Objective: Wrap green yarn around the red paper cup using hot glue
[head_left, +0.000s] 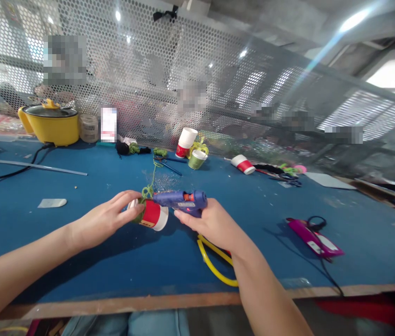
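My left hand (120, 212) is closed around the base end of a red and white paper cup (152, 215), which lies tilted on its side with its rim toward the right. Green yarn (147, 190) wraps the cup near my fingers, and a strand runs from it back to a small green bundle (160, 152). In my right hand (215, 224) is a blue hot glue gun (179, 199), its nozzle pointing left at the yarn on the cup. Whether the nozzle touches the yarn is hard to tell.
A yellow electric pot (52, 123), a jar (88, 128) and a phone (109, 124) stand at the back left. More paper cups (187, 139) sit near the mesh screen. A purple device (314, 238) with a cable lies right; yellow-handled scissors (213, 266) lie under my right wrist.
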{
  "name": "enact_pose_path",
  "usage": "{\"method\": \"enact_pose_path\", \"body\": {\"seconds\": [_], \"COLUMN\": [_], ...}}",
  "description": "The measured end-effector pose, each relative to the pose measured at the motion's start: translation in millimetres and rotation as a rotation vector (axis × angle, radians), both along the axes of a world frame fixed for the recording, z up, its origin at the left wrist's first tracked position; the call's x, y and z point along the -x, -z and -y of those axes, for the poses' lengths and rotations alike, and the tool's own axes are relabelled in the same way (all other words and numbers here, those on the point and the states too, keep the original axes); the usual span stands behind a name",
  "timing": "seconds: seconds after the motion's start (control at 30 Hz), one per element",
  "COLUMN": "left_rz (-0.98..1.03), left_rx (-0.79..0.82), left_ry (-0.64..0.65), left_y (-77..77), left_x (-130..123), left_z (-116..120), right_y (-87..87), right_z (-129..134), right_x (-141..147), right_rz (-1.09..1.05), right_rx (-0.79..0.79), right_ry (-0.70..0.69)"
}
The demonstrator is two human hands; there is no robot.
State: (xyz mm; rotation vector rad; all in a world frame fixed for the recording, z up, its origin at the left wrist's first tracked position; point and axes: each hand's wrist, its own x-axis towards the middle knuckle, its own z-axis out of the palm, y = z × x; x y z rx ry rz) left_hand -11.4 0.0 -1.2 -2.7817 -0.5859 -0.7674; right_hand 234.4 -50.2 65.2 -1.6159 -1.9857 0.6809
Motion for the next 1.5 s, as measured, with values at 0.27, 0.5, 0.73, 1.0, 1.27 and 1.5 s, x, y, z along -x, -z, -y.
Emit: {"method": "enact_pose_path", "body": {"seconds": [0.27, 0.5, 0.73, 1.0, 1.27, 1.5], "left_rz": [0.024, 0.050, 0.082, 0.123, 0.056, 0.020], "left_rx": [0.063, 0.089, 0.140, 0.170, 0.044, -0.008], "left_ry": [0.019, 0.001, -0.029, -0.027, 0.018, 0.031], "left_y": [1.9, 2.1, 1.7, 4.4, -1.4, -1.8], "left_x": [0.7, 0.5, 0.1, 0.5, -0.2, 0.1], "left_z": [-2.5, -3.8, -5.2, -6.4, -1.3, 0.6], "right_y": [-2.8, -4.9, -3.9, -4.4, -1.5, 2.2], "right_z": [2.7, 6.5, 8.9, 8.9, 2.8, -3.5], "right_x": [0.9, 3.4, 5.5, 6.0, 3.0, 3.2], "right_rz": [0.005, 0.015, 0.028, 0.039, 0.004, -0.007], "right_rx": [0.012, 0.032, 0.004, 0.020, -0.026, -0.035], "right_ry": [0.005, -0.004, -0.041, -0.029, -0.002, -0.003]}}
